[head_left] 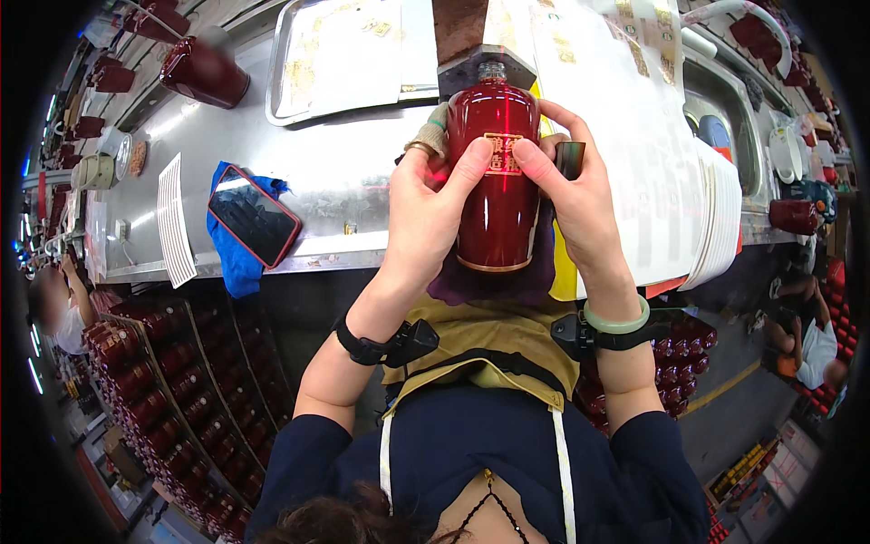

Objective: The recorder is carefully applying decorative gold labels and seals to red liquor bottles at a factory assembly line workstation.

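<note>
Centre: the glossy red ceramic bottle [496,177] stands on the dark purple cloth [489,283] at the near edge of the long steel workbench [353,172].
Hands: left hand [430,204] on the bottle's left side, right hand [571,195] on its right, both thumbs on its front label.
Behind bottle: flat steel tray [349,59].
Left of bottle: red-cased phone [254,216] lying on a crumpled blue cloth [237,263].
Far left: another red bottle [204,72] lying on the bench.
Right: stack of white paper sheets [716,218].
Below bench, left: crates of red bottles [149,390].

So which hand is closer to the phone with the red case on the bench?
Left. The left hand grips the red bottle on the side facing the phone; the right hand is beyond the bottle.
</note>
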Motion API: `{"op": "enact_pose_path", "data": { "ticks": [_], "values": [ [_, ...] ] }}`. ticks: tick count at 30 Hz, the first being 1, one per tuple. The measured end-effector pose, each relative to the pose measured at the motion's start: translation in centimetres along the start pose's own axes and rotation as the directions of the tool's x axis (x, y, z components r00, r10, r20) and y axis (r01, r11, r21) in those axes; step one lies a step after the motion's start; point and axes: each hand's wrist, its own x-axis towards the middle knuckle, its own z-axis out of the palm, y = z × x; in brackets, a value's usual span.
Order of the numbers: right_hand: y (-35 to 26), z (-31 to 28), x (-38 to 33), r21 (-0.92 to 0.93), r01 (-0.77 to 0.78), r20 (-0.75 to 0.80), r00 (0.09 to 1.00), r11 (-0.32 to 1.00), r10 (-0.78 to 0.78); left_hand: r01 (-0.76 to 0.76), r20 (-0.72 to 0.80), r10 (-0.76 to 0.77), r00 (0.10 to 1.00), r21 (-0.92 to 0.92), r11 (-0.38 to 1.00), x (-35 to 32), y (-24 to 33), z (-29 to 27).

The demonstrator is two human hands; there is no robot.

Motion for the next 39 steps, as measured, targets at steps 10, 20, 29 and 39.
{"op": "enact_pose_path", "data": {
  "ticks": [10, 20, 29, 39],
  "values": [
    [-0.2, 0.0, 0.0, 0.014, -0.018, 0.005, 1.000, 1.000, 0.018, 0.014, -0.007, -0.014, 1.000, 0.003, 1.000, -0.1, 0.1, 0.1],
    [-1.3, -1.8, -2.0, 0.143, -0.021, 0.024, 1.000, 0.990, 0.018, 0.028, 0.048, -0.027, 0.999, -0.034, 0.999, -0.7, 0.1, -0.3],
    [-1.1, -0.1, -4.9, -0.282, 0.145, -0.011, 0.988, 0.948, -0.154, 0.018, 0.033, -0.019, 0.999, 0.040, 0.999, -0.9, 0.2, -0.3],
    [-0.8, 0.1, -4.8, -0.399, 0.246, -0.012, 0.962, 0.883, -0.274, 0.003, 0.027, -0.005, 1.000, 0.045, 0.999, -1.0, 0.3, 0.0]
  ]
}}
